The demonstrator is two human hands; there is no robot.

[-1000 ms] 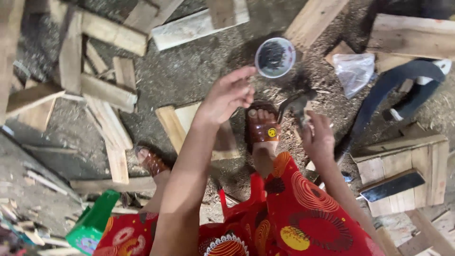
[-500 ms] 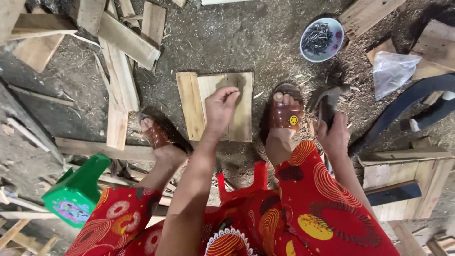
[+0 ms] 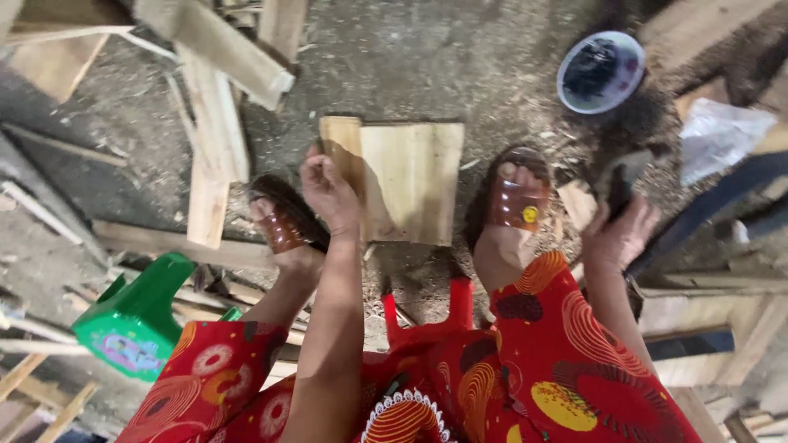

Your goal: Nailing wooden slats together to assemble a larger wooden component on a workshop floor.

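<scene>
Lying flat, pale wooden boards (image 3: 410, 176), seemingly joined, under left hand (image 3: 328, 193).

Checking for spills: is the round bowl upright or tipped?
Upright: the bowl sits on the ground with its rim facing up, dark contents inside; what they are, cannot tell.

Clear crumpled plastic bag (image 3: 718, 135) on ground, far right; pale sticker on green stool (image 3: 131, 324) side.
</scene>
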